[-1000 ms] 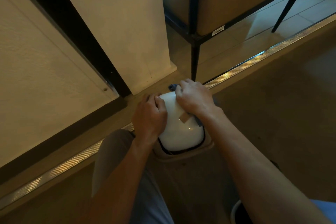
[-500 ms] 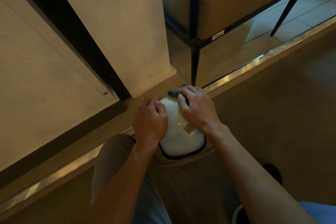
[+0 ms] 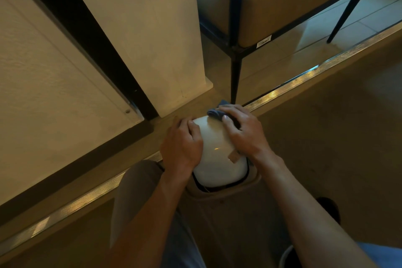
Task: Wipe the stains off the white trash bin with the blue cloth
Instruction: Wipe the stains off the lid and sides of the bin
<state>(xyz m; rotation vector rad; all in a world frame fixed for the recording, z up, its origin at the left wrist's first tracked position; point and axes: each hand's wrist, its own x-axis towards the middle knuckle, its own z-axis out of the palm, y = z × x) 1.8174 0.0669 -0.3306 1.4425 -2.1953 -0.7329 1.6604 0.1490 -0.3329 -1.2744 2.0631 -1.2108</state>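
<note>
The white trash bin (image 3: 217,156) stands on the floor straight below me, its glossy domed lid facing up and a small tan sticker near its right side. My left hand (image 3: 181,148) grips the lid's left edge, fingers curled over it. My right hand (image 3: 244,131) lies flat on the lid's upper right side and presses the blue cloth (image 3: 215,113) against it. Only a bunched corner of the cloth shows past my fingertips at the lid's far edge; the rest is hidden under my palm.
A white wall column (image 3: 152,39) and a dark door frame (image 3: 87,35) rise just beyond the bin. A black metal table leg (image 3: 235,76) stands right behind the cloth. A metal floor strip (image 3: 304,76) runs diagonally. My knee (image 3: 139,198) is at the bin's left.
My right hand has slid with the cloth along the lid's far right side, and more of the cloth now shows at the far edge. The left hand keeps its grip.
</note>
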